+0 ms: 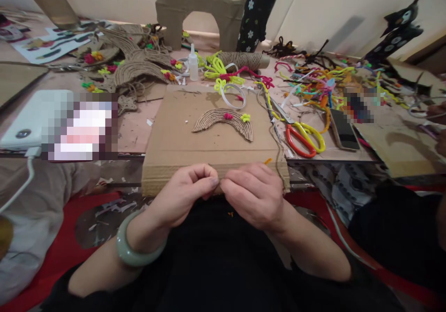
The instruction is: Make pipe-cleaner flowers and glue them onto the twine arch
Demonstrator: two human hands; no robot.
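In front of my body, both hands pinch with their fingertips almost touching, over the near edge of a cardboard sheet [184, 135]. My left hand [190, 189] has thumb and index finger pressed together; whatever is between them is too small to make out. My right hand [256, 193] is closed too, and the tip of an orange fuzzy strand [268, 161] sticks out behind its knuckles. On the cardboard lies an arch of coiled brown twine [223, 118], bearing a pink and a yellow knotted flower.
Right of the cardboard lie scissors [304, 140] with red and yellow handles, and a phone [344, 128]. Behind it are a roll of tape [233, 96], a glue bottle [193, 63], a twine spool [244, 60] and colourful strands [313, 82]. A white power bank [31, 117] lies left. People sit either side.
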